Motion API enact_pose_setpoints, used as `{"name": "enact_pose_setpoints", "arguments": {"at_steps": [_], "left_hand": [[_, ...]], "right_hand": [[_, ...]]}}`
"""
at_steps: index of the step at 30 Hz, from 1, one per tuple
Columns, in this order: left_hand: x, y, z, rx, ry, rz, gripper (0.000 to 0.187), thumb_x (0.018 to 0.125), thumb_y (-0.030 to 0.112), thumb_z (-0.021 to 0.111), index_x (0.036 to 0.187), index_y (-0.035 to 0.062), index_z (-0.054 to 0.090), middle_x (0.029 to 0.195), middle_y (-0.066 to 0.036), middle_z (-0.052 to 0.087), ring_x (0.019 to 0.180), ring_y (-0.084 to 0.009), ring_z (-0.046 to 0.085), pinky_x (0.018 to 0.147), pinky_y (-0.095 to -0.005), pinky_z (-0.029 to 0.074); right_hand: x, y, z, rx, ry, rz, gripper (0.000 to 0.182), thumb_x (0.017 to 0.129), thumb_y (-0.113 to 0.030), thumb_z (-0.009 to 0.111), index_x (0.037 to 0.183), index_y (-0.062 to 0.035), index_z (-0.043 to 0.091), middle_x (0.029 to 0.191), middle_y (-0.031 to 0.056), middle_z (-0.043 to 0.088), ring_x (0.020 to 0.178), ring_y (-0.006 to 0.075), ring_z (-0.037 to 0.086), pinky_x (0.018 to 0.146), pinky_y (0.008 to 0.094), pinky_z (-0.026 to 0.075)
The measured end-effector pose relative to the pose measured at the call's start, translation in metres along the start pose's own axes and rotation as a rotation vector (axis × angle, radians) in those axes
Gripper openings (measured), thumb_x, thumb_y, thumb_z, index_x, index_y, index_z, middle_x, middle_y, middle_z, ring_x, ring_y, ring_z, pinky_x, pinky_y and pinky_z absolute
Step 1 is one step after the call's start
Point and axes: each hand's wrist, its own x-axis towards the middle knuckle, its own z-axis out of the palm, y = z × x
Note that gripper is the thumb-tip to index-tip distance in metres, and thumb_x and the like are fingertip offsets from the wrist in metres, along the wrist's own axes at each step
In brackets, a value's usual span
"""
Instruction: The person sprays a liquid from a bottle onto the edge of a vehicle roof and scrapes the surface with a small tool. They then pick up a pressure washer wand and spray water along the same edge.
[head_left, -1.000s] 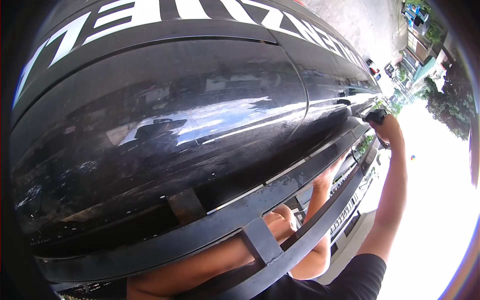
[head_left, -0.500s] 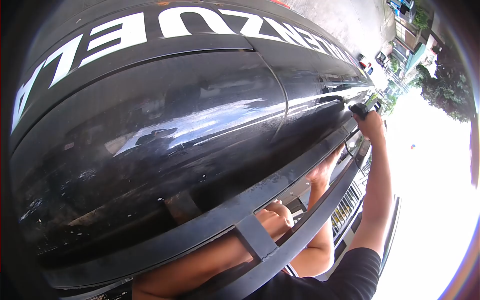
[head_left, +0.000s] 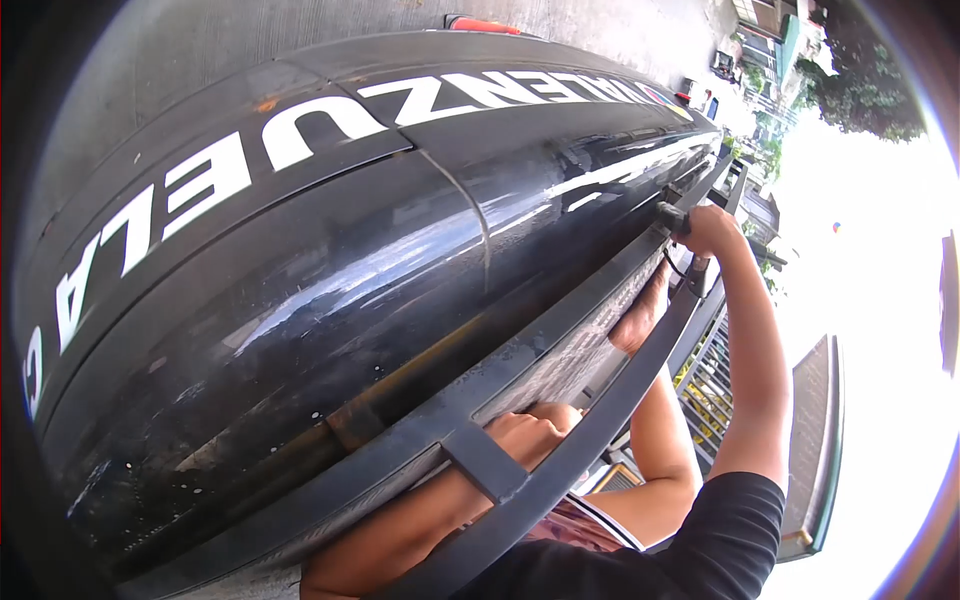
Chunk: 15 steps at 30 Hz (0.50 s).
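My right hand is closed round a dark tool with a rounded end, at the far end of a black metal frame. Seen between the frame's bars, my left hand is curled into a fist beside a short crossbar; what it grips is hidden. Its forearm passes behind the bars. A glossy black vehicle body with white lettering curves alongside the frame. Another person's hand is raised behind the frame, close below my right hand.
Beyond the vehicle lies grey pavement, with a red object at the body's far edge. A barred metal fence and a framed board stand on the right. Trees show in the distance.
The view has shifted, so the vehicle and frame sit lower and more to the left, with more lettering showing. My right hand with the tool appears farther left and closer to the frame.
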Motion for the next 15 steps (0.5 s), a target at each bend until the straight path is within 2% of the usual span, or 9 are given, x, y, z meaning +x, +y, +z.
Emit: {"name": "enact_pose_setpoints", "arguments": {"at_steps": [1, 4, 6, 7, 8, 15], "left_hand": [[-0.001, 0.009, -0.012, 0.01, -0.071, -0.043, 0.046, 0.096, 0.044, 0.075, 0.113, 0.0014, 0.075, 0.095, -0.022, 0.079, 0.092, -0.0404, 0.079, 0.081, -0.0497, 0.064], [0.001, 0.006, -0.005, 0.061, -0.01, -0.029, 0.045, 0.097, 0.044, 0.073, 0.111, 0.0021, 0.076, 0.093, -0.023, 0.078, 0.09, -0.0418, 0.078, 0.08, -0.0509, 0.063], [0.003, 0.0, 0.004, 0.081, 0.065, 0.0, 0.044, 0.097, 0.045, 0.072, 0.11, 0.0026, 0.077, 0.091, -0.024, 0.078, 0.089, -0.0427, 0.078, 0.079, -0.0517, 0.062], [0.003, -0.001, 0.006, 0.085, 0.099, 0.013, 0.044, 0.098, 0.045, 0.072, 0.109, 0.0029, 0.077, 0.091, -0.024, 0.077, 0.089, -0.0431, 0.078, 0.079, -0.0521, 0.062], [0.003, -0.001, 0.008, 0.087, 0.131, 0.021, 0.043, 0.098, 0.045, 0.071, 0.108, 0.0031, 0.077, 0.09, -0.025, 0.077, 0.088, -0.0436, 0.078, 0.078, -0.0525, 0.061], [0.005, -0.004, 0.023, 0.154, 0.209, 0.06, 0.048, 0.098, 0.049, 0.071, 0.108, 0.0024, 0.076, 0.092, -0.028, 0.076, 0.089, -0.0472, 0.076, 0.079, -0.054, 0.06]], "right_hand": [[0.002, 0.005, 0.006, 0.0, 0.015, -0.018, 0.048, 0.088, -0.057, 0.08, 0.107, -0.0125, 0.081, 0.106, 0.0171, 0.079, 0.105, 0.0371, 0.076, 0.091, 0.0504, 0.061], [-0.02, 0.016, 0.004, 0.117, 0.124, -0.047, 0.049, 0.087, -0.059, 0.081, 0.108, -0.0151, 0.08, 0.105, 0.0159, 0.079, 0.105, 0.0365, 0.076, 0.091, 0.0505, 0.061], [-0.035, 0.022, -0.004, 0.096, 0.133, 0.001, 0.049, 0.087, -0.059, 0.081, 0.106, -0.0135, 0.081, 0.105, 0.0164, 0.079, 0.104, 0.0362, 0.077, 0.091, 0.0496, 0.061], [-0.038, 0.026, -0.003, 0.037, 0.155, -0.026, 0.051, 0.087, -0.056, 0.083, 0.106, -0.0088, 0.083, 0.106, 0.0146, 0.08, 0.102, 0.0333, 0.078, 0.09, 0.0469, 0.062], [-0.049, 0.026, -0.007, 0.005, 0.185, -0.049, 0.053, 0.087, -0.056, 0.084, 0.106, -0.0066, 0.082, 0.104, 0.016, 0.081, 0.101, 0.0344, 0.078, 0.09, 0.0472, 0.062], [-0.073, 0.027, -0.019, -0.04, 0.189, -0.205, 0.048, 0.084, -0.049, 0.087, 0.099, -0.0042, 0.081, 0.096, 0.0173, 0.08, 0.092, 0.0371, 0.079, 0.084, 0.0484, 0.063]]}}
